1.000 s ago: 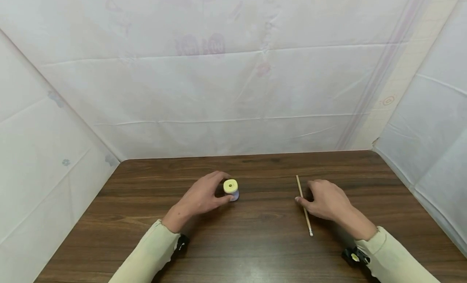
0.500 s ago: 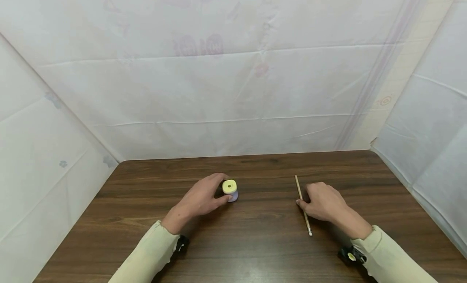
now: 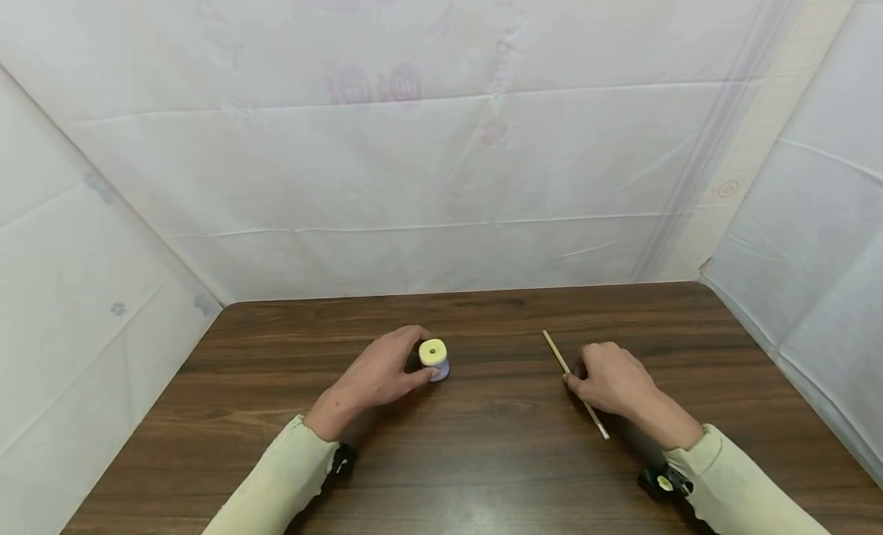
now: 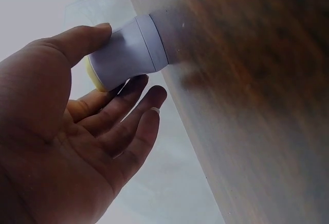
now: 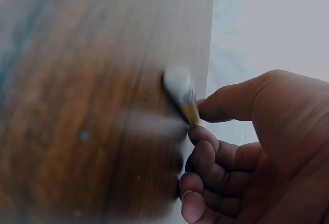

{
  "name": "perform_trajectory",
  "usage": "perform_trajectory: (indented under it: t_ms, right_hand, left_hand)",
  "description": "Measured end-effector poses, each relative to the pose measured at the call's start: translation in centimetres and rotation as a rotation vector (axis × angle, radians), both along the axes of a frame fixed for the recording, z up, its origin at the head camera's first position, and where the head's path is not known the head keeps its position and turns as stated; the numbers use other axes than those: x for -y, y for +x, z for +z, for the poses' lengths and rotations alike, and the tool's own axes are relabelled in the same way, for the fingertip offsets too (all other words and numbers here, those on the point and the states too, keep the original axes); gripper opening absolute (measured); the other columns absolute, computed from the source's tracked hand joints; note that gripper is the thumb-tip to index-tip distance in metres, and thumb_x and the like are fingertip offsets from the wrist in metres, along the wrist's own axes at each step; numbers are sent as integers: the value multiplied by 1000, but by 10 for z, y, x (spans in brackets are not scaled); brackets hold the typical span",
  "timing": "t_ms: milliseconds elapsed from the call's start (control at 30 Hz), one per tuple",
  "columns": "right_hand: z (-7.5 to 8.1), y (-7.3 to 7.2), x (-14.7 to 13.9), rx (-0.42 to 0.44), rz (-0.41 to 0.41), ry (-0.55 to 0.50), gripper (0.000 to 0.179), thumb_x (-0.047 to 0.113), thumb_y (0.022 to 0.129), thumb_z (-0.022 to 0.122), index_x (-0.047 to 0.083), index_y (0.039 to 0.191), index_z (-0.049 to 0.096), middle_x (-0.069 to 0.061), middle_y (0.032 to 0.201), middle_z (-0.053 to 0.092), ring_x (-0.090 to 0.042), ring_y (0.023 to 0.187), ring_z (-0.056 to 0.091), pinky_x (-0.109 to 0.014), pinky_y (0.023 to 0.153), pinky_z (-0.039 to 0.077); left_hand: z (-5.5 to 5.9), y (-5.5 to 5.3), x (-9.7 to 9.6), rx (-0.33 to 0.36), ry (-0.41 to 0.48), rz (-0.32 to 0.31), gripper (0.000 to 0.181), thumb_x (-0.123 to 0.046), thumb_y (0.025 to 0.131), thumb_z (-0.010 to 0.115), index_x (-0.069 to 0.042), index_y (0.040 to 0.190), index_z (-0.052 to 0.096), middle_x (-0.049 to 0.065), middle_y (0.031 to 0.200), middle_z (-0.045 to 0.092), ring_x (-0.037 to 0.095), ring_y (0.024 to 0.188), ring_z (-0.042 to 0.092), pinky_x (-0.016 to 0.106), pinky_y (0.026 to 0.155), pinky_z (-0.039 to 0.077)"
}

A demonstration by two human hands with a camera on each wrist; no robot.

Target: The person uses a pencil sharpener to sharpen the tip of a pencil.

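Observation:
A small pencil sharpener (image 3: 433, 352), lavender with a yellow top that has a round hole, stands upright on the wooden table (image 3: 483, 443). My left hand (image 3: 379, 370) holds it between thumb and fingers; in the left wrist view the sharpener (image 4: 126, 52) has its base against the tabletop. To the right, my right hand (image 3: 614, 378) pinches a thin pencil (image 3: 555, 349) near its middle with thumb and forefinger. The pencil slants, far end to the left, pale eraser end towards me. In the right wrist view its near end (image 5: 180, 82) is blurred.
White patterned sheeting (image 3: 428, 175) hangs behind the table's back edge and along both sides. Dark wrist cameras (image 3: 665, 483) sit below each sleeve cuff. The sharpener and pencil lie apart, with tabletop between them.
The pencil has turned in my right hand: its far end swung left and its eraser end right. The right thumb moved slightly against it. My left hand and the sharpener have stayed nearly still.

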State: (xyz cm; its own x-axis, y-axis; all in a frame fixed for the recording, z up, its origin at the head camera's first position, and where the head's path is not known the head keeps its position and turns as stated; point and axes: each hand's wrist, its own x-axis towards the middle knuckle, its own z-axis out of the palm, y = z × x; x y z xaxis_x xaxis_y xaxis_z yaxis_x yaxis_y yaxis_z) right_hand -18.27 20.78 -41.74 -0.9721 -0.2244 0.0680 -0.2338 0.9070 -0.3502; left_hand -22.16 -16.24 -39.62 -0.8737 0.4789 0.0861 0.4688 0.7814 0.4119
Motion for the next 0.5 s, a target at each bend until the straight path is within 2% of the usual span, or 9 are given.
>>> perform_trajectory:
  t_ms: [500]
  right_hand:
    - [1,1,-1,-11,0,-21,25,20,89,77,18,67,66,6,59,56,-13,50,50,-33,48,41]
  left_hand:
    - [0,-1,0,17,21,35,49,-36,94,84,-14,133,64,-1,123,71,16,111,68,42,94,55]
